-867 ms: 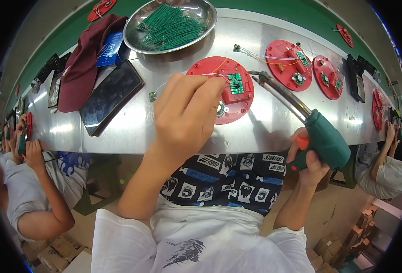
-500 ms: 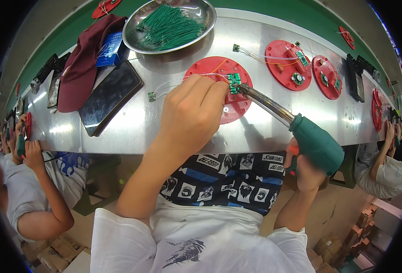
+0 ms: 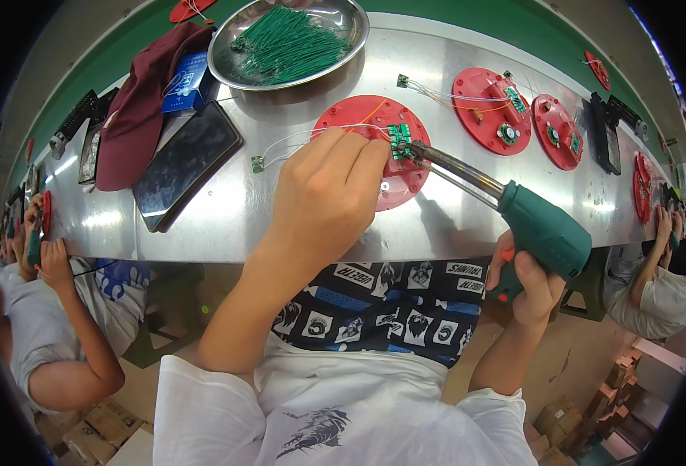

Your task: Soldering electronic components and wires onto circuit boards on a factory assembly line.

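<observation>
My right hand (image 3: 535,289) is wrapped round the handle of a green soldering gun (image 3: 551,231) with red buttons. Its long metal tip reaches left to a small green circuit board (image 3: 399,133) on a round red plastic plate (image 3: 414,185), which lies on the metal bench. Over the plate's left part, my left hand (image 3: 326,190) is closed in a pinch beside the board. What its fingertips hold is hidden behind the hand. White and orange wires run over the plate, and one white pair leads left to a tiny green board (image 3: 257,164).
Two more red plates (image 3: 479,128) (image 3: 548,147) with boards and wires lie to the right. A steel bowl (image 3: 222,66) of green wires stands at the back, near a maroon cap (image 3: 133,124), a blue box (image 3: 187,87) and a black phone (image 3: 189,163). Other people work on both sides.
The soldering gun has shifted slightly right and its angle has altered a little, the tip staying at the board. My right fingers have moved on the handle. My left hand stays almost in place.
</observation>
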### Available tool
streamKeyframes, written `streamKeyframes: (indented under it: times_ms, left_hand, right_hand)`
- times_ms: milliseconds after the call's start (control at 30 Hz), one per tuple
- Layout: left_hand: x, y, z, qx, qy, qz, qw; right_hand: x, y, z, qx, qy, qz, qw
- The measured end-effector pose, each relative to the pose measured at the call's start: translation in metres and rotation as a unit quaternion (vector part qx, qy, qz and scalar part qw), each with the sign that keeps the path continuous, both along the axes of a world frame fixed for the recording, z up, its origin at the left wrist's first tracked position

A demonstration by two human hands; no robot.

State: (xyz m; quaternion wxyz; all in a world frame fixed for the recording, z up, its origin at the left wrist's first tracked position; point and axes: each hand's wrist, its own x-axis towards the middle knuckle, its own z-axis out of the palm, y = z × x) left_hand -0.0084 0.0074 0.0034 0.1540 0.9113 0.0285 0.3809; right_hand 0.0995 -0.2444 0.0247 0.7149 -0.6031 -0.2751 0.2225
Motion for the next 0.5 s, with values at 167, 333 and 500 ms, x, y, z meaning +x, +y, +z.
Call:
streamKeyframes:
  times_ms: [167, 333, 500]
  left_hand:
    - [0.001, -0.002, 0.001, -0.001, 0.001, -0.001, 1.000]
    - [0.003, 0.002, -0.001, 0.027, 0.001, 0.010, 1.000]
    - [-0.009, 0.005, 0.009, 0.007, 0.020, 0.006, 1.000]
  right_hand:
    - [0.007, -0.002, 0.008, -0.014, 0.041, 0.006, 0.999]
    - [0.012, 0.010, 0.012, 0.032, -0.039, -0.113, 0.992]
    - [0.035, 0.009, 0.011, -0.002, -0.078, -0.133, 0.988]
